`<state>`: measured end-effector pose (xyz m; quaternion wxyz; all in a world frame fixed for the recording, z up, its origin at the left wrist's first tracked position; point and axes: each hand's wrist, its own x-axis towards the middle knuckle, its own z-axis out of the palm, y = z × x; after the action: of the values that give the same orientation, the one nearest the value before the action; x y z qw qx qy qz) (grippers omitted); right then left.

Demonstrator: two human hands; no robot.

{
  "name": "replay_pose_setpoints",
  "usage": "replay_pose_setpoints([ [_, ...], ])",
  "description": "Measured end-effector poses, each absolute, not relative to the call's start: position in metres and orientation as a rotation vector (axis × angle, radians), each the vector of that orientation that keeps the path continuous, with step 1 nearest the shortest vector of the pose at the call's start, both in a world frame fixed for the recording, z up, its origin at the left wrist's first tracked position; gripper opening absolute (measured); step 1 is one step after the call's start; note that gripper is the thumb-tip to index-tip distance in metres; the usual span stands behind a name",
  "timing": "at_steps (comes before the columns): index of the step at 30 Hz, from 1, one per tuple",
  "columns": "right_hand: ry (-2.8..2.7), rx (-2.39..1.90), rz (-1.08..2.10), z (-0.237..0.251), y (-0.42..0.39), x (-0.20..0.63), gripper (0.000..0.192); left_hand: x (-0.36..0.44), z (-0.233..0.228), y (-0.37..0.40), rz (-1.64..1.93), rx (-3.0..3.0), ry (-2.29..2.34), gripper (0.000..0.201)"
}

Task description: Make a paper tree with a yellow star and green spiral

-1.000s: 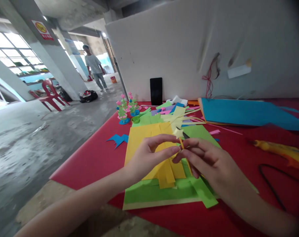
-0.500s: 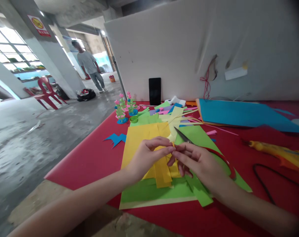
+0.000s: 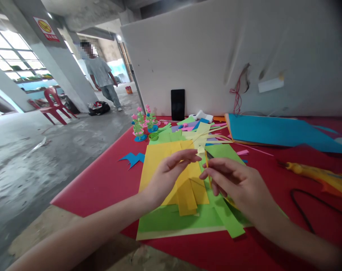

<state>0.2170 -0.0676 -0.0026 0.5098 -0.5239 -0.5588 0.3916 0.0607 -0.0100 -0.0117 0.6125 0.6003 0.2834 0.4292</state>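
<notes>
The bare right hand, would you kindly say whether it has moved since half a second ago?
Yes; the bare right hand has shifted slightly rightward, judged against the large yellow paper sheet.

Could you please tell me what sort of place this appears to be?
Probably a workshop or bare hall: there is a rough grey floor, a sign on a pillar, and yellow paper on a red tabletop.

The left forearm (image 3: 86, 227) ran from the lower left corner to the left hand (image 3: 169, 175) near the centre, its fingers pointing rightward, loosely bent above the thumb, while the right forearm (image 3: 298, 237) slanted from the lower right to the right hand (image 3: 238, 182), curled, thumb and fingers pinched.
</notes>
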Motion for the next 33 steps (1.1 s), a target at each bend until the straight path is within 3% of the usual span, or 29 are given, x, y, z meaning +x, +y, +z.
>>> replay_pose_setpoints([
  [3,-1.521,-1.376,0.572,0.003,-0.072,0.221,0.014,0.058,-0.009,-0.007,1.033,1.385,0.496,0.047],
  [8,-1.797,-1.347,0.049,0.010,-0.077,0.223,0.013,0.053,0.007,-0.012,1.082,1.405,0.548,0.025],
  [11,-1.911,-1.251,-0.119,0.012,-0.084,0.222,0.014,0.051,0.017,-0.017,1.094,1.497,0.504,0.025],
  [18,-1.964,-1.164,-0.301,0.014,-0.094,0.222,0.016,0.050,0.023,-0.023,1.126,1.598,0.353,0.028],
  [33,-1.933,-1.261,-0.291,0.014,-0.093,0.216,0.024,0.052,0.026,-0.026,1.136,1.550,0.379,0.020],
])
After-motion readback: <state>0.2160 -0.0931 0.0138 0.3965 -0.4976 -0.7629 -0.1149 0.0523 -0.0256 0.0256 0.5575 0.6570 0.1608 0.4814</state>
